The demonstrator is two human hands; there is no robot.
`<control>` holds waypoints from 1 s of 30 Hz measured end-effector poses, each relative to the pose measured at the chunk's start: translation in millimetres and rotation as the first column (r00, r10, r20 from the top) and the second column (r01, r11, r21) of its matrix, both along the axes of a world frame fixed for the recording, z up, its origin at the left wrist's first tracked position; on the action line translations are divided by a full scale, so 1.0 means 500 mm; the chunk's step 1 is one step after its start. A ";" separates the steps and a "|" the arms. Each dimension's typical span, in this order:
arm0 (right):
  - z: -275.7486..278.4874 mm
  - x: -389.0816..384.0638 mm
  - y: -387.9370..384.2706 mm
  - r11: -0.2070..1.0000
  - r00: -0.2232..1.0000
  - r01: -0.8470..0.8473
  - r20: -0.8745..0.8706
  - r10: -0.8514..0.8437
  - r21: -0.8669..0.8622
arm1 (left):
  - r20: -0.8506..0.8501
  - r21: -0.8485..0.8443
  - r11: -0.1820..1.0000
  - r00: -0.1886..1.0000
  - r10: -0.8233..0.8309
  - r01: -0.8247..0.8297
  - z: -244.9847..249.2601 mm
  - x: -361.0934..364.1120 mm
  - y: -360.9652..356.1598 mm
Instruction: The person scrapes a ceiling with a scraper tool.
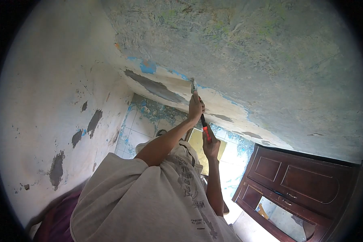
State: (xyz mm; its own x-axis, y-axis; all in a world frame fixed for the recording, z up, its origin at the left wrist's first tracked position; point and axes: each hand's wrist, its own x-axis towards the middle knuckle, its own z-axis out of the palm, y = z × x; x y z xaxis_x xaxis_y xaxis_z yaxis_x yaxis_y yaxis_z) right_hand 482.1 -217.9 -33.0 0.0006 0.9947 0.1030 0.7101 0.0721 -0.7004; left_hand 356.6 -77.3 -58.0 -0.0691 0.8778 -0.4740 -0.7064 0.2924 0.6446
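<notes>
A person (pixel 137 197) is gripping a red-and-black scraper (pixel 203 118) with both hands against a peeling wall (pixel 250 60).

The left hand (pixel 196 109) is wrapping the tool near its blade (pixel 193 86); the right hand (pixel 211 146) is clasping the handle (pixel 206 132) lower down. The blade is lying at a ragged blue paint edge (pixel 180 75), bare grey surface (pixel 213 48) is spreading openly above, and a dark wooden cabinet (pixel 306 181) is standing well apart, rightward.

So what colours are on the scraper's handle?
The scraper's handle shows black and red, best in the head view.
</notes>
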 end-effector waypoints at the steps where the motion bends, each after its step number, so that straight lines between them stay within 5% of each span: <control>1: -0.008 -0.002 0.005 1.000 1.000 -0.004 -0.003 0.004 0.000 | 0.001 0.008 1.000 1.000 0.030 -0.030 -0.003 -0.009 0.007; 14: -0.016 -0.003 -0.001 0.984 0.998 0.057 0.011 -0.056 -0.168 | -0.005 0.011 1.000 1.000 0.008 -0.008 -0.013 0.001 -0.002; 18: -0.010 0.011 -0.002 0.999 1.000 0.002 0.001 -0.002 -0.047 | 0.031 -0.047 0.998 0.998 -0.046 0.048 -0.011 0.018 -0.014; 23: 0.005 -0.022 0.066 0.989 0.989 -0.146 0.026 0.145 0.018 | -0.042 0.022 0.980 0.979 0.200 -0.199 -0.013 -0.064 0.041; 26: 0.031 -0.047 0.067 0.990 0.987 -0.133 -0.097 0.127 -0.056 | -0.064 -0.034 0.990 0.989 0.133 -0.136 -0.005 -0.080 0.034; 30: -0.026 -0.018 0.005 0.999 0.999 -0.033 -0.029 0.032 -0.036 | -0.077 -0.086 0.996 0.997 0.006 -0.013 -0.009 -0.031 0.007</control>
